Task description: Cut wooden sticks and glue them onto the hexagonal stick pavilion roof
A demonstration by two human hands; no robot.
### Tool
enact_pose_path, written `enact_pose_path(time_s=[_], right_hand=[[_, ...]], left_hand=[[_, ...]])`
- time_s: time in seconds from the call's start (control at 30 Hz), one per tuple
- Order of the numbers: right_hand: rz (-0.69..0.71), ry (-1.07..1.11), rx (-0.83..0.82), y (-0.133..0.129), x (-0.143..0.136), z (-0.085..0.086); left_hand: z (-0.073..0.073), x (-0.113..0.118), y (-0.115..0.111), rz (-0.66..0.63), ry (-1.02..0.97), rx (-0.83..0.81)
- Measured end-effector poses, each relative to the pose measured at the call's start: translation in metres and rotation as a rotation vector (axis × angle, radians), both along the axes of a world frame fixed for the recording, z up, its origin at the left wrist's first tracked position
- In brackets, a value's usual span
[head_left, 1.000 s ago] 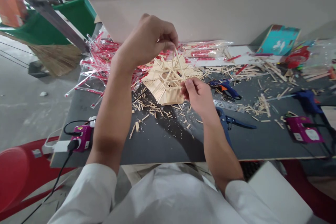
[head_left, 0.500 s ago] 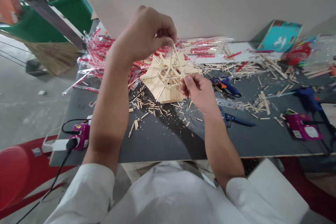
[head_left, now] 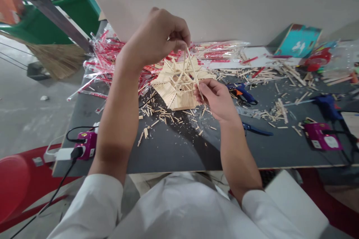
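A star-like piece built of thin wooden sticks [head_left: 183, 99] lies on the dark table, several sticks rising from its middle. Above it, my left hand [head_left: 171, 33] pinches the upper ends of sticks that meet in a point. My right hand [head_left: 211, 95], at the piece's right side, has its fingers closed on the lower part of a slanting wooden stick [head_left: 193, 65]. Its thumb and forefinger press together there. The fingertips of my left hand are partly hidden behind its own knuckles.
Red-and-clear plastic packets [head_left: 103, 59] lie at the back left. Stick offcuts [head_left: 161, 115] litter the table [head_left: 174, 157]. Blue glue guns [head_left: 244, 93], a blue-handled cutter [head_left: 256, 130], a turquoise box [head_left: 298, 41] and purple power blocks [head_left: 324, 136] stand around.
My right hand has shifted slightly right and down along the slanting stick, whose lower end now shows below the fingers. My left hand keeps its pinch, almost unmoved.
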State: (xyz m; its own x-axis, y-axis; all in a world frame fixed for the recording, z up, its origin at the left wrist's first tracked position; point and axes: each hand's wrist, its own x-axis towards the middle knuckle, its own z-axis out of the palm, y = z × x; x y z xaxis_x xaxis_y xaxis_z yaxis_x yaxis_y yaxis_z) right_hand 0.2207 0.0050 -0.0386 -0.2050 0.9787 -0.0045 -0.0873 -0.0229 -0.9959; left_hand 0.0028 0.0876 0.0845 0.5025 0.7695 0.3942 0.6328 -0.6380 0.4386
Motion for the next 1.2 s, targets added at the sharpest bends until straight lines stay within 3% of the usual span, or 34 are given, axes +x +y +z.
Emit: enact_pose_path(time_s=[0.37, 0.63, 0.73, 0.83, 0.93, 1.03, 1.13, 1.2], right_hand=[[-0.058, 0.064, -0.111, -0.005, 0.000, 0.005], [-0.079, 0.176, 0.019, -0.006, 0.000, -0.002], [-0.103, 0.115, 0.085, -0.016, 0.003, -0.001], [-0.086, -0.055, 0.138, -0.035, 0.008, 0.000], [0.010, -0.174, 0.143, -0.060, 0.014, -0.003], [0.142, -0.261, 0.203, -0.086, 0.019, -0.011], [0.234, -0.373, 0.261, -0.104, 0.022, -0.028], [0.252, -0.404, 0.227, -0.111, 0.024, -0.043]], left_hand=[[-0.002, 0.000, 0.001, 0.009, -0.005, 0.047], [0.003, -0.002, -0.002, 0.025, 0.129, 0.078], [0.015, -0.005, -0.027, -0.029, 0.169, 0.242], [0.018, 0.000, -0.078, -0.126, 0.191, 0.411], [-0.006, 0.017, -0.137, -0.102, 0.389, 0.394], [-0.052, 0.034, -0.181, -0.047, 0.630, 0.320], [-0.098, 0.041, -0.201, -0.033, 0.663, 0.257], [-0.120, 0.040, -0.205, -0.060, 0.664, 0.260]])
